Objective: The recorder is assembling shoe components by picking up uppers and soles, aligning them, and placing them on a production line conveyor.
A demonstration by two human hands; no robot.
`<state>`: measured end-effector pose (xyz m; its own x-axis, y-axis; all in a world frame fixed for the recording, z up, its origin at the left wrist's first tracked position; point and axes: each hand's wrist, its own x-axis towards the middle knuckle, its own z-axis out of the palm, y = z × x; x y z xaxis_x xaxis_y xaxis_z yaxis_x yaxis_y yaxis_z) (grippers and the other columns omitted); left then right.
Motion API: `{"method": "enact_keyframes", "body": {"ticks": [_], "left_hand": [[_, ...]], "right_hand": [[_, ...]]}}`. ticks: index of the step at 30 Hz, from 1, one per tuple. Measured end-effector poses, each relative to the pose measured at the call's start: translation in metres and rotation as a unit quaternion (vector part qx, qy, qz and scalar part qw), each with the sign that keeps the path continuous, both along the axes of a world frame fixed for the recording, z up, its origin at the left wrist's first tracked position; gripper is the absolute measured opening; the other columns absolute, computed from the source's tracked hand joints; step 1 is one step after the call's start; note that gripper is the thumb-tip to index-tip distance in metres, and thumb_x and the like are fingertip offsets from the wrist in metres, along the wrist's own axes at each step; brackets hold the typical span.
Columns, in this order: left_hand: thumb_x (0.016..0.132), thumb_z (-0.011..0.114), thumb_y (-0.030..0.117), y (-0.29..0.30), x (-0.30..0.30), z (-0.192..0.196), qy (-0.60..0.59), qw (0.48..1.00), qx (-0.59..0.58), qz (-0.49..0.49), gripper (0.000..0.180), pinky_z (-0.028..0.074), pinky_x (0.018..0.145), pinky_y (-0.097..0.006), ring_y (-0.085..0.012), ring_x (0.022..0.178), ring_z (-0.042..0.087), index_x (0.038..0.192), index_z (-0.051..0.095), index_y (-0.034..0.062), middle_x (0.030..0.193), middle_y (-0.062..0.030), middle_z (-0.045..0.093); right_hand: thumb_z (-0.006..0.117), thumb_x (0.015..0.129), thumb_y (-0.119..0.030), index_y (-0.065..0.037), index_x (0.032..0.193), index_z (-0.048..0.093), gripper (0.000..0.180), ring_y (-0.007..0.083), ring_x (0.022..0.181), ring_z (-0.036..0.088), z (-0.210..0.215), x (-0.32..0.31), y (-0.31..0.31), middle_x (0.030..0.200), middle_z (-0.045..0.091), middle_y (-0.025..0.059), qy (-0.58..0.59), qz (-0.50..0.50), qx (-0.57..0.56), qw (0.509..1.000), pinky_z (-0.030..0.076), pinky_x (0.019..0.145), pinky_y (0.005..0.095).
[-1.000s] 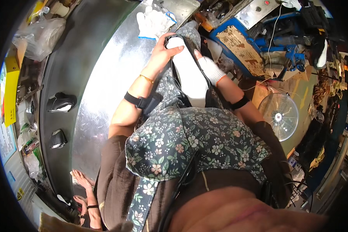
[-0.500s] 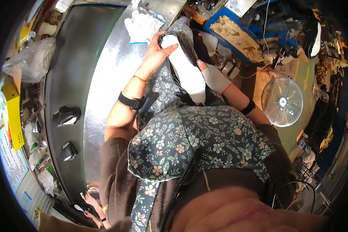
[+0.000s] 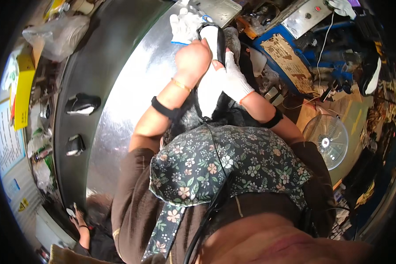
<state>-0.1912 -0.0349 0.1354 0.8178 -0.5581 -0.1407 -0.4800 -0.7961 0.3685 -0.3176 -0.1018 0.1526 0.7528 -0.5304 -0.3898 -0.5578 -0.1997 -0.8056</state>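
Shiny metal surface (image 3: pixel 127 79) sits left of upper centre. Black-and-white shoe (image 3: pixel 208 100) is upper centre, white face up. Change: left hand (image 3: pixel 193 59) now off its top end, at mid-left edge; handling likely shifted there. Left fingers curled, closure can't tell. Gloved right hand (image 3: pixel 235 81) clamps the right edge, thumb on white.

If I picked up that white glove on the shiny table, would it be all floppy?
Probably floppy: the glove lies crumpled and unworn. It's likely light, since it looks like soft cloth. Pushed, it might slide, because the metal table looks smooth.
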Motion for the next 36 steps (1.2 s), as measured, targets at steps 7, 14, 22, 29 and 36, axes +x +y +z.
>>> {"method": "enact_keyframes", "body": {"ticks": [7,14,22,29,36], "left_hand": [[0.105,0.033,0.037,0.059,-0.015,-0.077,0.180,0.932,-0.307,-0.065,0.055,0.041,0.105,-0.042,-0.0473,0.122,0.052,0.141,0.041,-0.0043,0.127,-0.0348,0.055],[0.098,0.052,0.028,0.070,-0.052,-0.022,0.109,0.979,-0.169,-0.044,0.053,0.051,0.091,-0.045,-0.0427,0.107,0.062,0.134,0.043,-0.0087,0.119,-0.0351,0.058],[0.081,0.078,0.014,0.096,-0.009,-0.003,0.596,0.659,-0.441,0.129,0.058,0.054,0.087,-0.034,-0.0234,0.096,0.068,0.125,0.051,-0.0117,0.108,-0.0178,0.068],[0.075,0.076,0.014,0.171,0.002,-0.018,-0.044,0.997,-0.057,0.030,0.080,0.052,0.090,-0.047,-0.0484,0.110,0.058,0.143,0.037,-0.0003,0.128,-0.0337,0.051],[0.077,0.067,0.004,0.179,-0.040,-0.044,-0.039,0.985,-0.096,-0.140,0.060,0.024,0.116,-0.055,-0.0466,0.142,0.026,0.135,0.053,0.0085,0.153,-0.0241,0.031]], "right_hand": [[0.049,0.099,-0.022,-0.003,0.150,0.026,0.059,0.0241,0.125,0.048,-0.042,0.001,0.008,0.137,0.049,0.0174,-0.257,-0.067,0.142,0.953,0.037,0.107,0.0341],[0.050,0.100,-0.023,-0.004,0.150,0.029,0.057,0.0196,0.126,0.046,-0.047,-0.011,0.004,0.138,0.048,0.0106,-0.278,-0.011,0.073,0.958,0.036,0.108,0.0329],[0.052,0.101,-0.026,0.000,0.143,0.042,0.050,0.0194,0.110,0.061,0.005,0.013,-0.064,0.139,0.051,0.0162,-0.172,-0.002,0.364,0.915,0.048,0.096,0.0287],[0.058,0.095,-0.028,-0.006,0.126,0.062,0.038,0.0262,0.116,0.060,0.159,-0.146,-0.334,0.124,0.063,0.0165,0.010,-0.028,-0.531,0.847,0.044,0.099,0.0341],[0.075,0.069,-0.049,-0.011,0.146,0.043,0.092,0.0382,0.120,0.055,0.134,-0.264,-0.453,0.135,0.052,0.0288,0.178,-0.373,-0.474,0.778,0.044,0.100,0.0413]]}}
